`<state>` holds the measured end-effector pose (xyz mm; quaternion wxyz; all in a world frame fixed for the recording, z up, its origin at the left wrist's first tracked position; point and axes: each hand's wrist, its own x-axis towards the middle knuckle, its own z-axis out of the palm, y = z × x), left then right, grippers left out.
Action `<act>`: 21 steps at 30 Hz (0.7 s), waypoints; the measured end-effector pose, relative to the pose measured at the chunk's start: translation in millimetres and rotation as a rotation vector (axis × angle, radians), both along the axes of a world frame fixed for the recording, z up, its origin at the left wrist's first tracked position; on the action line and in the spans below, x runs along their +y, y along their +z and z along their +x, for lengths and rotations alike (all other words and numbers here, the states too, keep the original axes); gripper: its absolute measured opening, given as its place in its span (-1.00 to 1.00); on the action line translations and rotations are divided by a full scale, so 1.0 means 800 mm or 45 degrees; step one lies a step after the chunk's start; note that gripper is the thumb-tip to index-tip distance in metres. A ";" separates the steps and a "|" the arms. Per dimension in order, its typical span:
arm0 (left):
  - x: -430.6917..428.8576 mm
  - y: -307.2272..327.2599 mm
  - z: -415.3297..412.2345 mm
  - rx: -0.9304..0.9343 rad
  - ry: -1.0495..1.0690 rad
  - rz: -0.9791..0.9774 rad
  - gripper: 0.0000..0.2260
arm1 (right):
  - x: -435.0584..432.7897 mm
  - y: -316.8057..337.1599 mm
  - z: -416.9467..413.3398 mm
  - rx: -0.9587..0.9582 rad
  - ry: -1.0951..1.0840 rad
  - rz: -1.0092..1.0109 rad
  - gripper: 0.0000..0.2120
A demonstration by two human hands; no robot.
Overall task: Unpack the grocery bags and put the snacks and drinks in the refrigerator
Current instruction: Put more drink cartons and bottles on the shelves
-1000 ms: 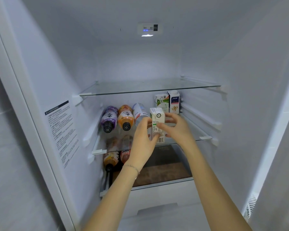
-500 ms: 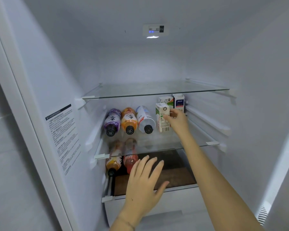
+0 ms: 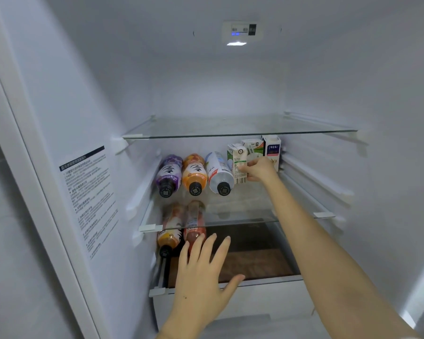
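Inside the open refrigerator, my right hand (image 3: pixel 260 169) holds a small white-and-green drink carton (image 3: pixel 237 162) upright on the middle glass shelf (image 3: pixel 255 209). Two more cartons (image 3: pixel 271 150) stand right behind it. To its left lie three bottles, caps toward me: purple (image 3: pixel 169 174), orange (image 3: pixel 194 173) and white (image 3: pixel 218 173). On the level below lie an orange bottle (image 3: pixel 169 231) and a red bottle (image 3: pixel 194 226). My left hand (image 3: pixel 203 272) hovers with fingers spread in front of the lower shelf, holding nothing.
The top glass shelf (image 3: pixel 240 133) carries nothing. A white drawer front (image 3: pixel 255 299) sits below the lower shelf, with a brown surface seen through the glass. A printed label (image 3: pixel 88 199) is on the left inner wall. White rails line the right wall.
My left hand let go of the carton and dropped down to the lower shelf level. My right hand carried the carton deeper onto the middle shelf, beside the white bottle.
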<state>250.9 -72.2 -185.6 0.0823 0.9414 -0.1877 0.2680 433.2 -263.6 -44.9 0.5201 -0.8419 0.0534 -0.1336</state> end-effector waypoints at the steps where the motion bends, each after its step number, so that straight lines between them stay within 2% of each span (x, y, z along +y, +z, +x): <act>1: -0.002 0.002 -0.002 -0.005 -0.007 -0.002 -0.41 | -0.001 -0.003 0.004 0.007 0.004 -0.033 -0.77; 9: -0.016 0.023 -0.016 -0.133 -0.045 -0.047 -0.40 | -0.004 -0.006 0.027 0.011 -0.064 -0.238 -0.75; 12: -0.015 0.025 -0.015 -0.084 -0.025 -0.038 -0.39 | -0.002 -0.013 0.041 0.003 -0.106 -0.274 -0.59; 15: -0.011 0.026 -0.013 -0.020 0.007 -0.046 -0.37 | 0.003 -0.016 0.049 -0.010 -0.131 -0.262 -0.60; 21: -0.002 0.037 -0.012 -0.062 0.015 -0.123 -0.39 | 0.007 -0.022 0.061 0.010 -0.209 -0.411 -0.66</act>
